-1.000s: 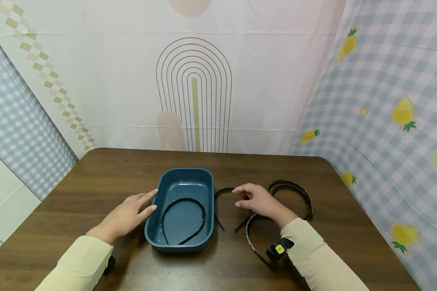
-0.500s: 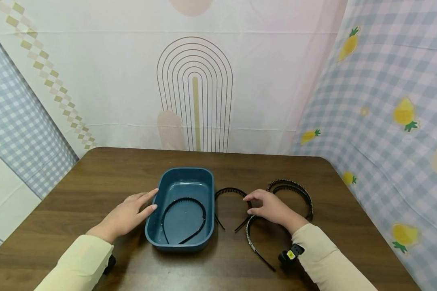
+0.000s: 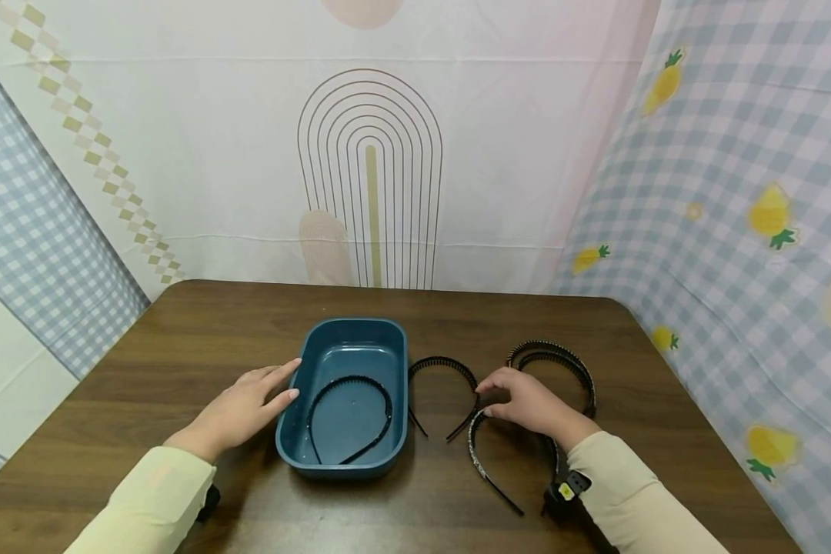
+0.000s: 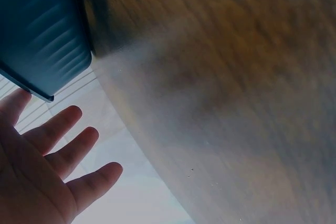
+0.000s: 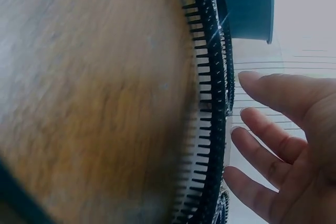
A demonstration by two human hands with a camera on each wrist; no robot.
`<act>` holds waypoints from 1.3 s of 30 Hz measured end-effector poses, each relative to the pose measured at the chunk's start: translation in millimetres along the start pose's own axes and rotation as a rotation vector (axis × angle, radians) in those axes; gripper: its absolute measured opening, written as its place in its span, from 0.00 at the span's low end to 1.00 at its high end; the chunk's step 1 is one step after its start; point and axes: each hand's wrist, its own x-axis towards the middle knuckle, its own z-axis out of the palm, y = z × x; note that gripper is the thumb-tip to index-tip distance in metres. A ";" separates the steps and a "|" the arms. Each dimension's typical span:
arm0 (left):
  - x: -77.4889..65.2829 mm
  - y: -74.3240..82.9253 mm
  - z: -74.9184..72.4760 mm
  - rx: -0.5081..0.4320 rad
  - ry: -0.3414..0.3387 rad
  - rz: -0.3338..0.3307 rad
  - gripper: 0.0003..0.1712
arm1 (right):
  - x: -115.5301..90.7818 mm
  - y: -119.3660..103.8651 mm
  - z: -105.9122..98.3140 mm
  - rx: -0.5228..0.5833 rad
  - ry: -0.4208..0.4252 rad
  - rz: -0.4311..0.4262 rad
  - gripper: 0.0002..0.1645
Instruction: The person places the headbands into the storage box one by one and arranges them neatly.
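Observation:
My left hand [image 3: 238,412] rests its fingertips on the left rim of a blue plastic tray [image 3: 349,346]; its fingers look straight and spread in the left wrist view. A thin black headband [image 3: 349,378] lies inside the tray. My right hand [image 3: 529,404] hovers over a black headband with a speckled, shiny surface [image 3: 474,454], its top partly hidden beneath the hand. In the right wrist view, thumb and fingers stand apart beside a toothed headband [image 5: 212,77], with nothing seen between them. Just right of the tray lies another toothed black headband [image 3: 443,362].
More black toothed headbands [image 3: 561,352] lie overlapping at the right, behind my right hand. All sit on a brown wooden table [image 3: 215,331]. A white patterned cloth [image 3: 526,154] hangs behind the table, and a blue checked cloth [image 3: 720,269] hangs along the right side.
My right hand has moved rightward and slightly toward me, away from the headband beside the tray and over the speckled one. My left hand has stayed at the tray rim.

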 end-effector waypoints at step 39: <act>-0.7 2.2 -1.7 -0.016 -0.010 0.015 0.37 | -5.7 9.9 -0.2 -0.168 -0.055 -0.116 0.17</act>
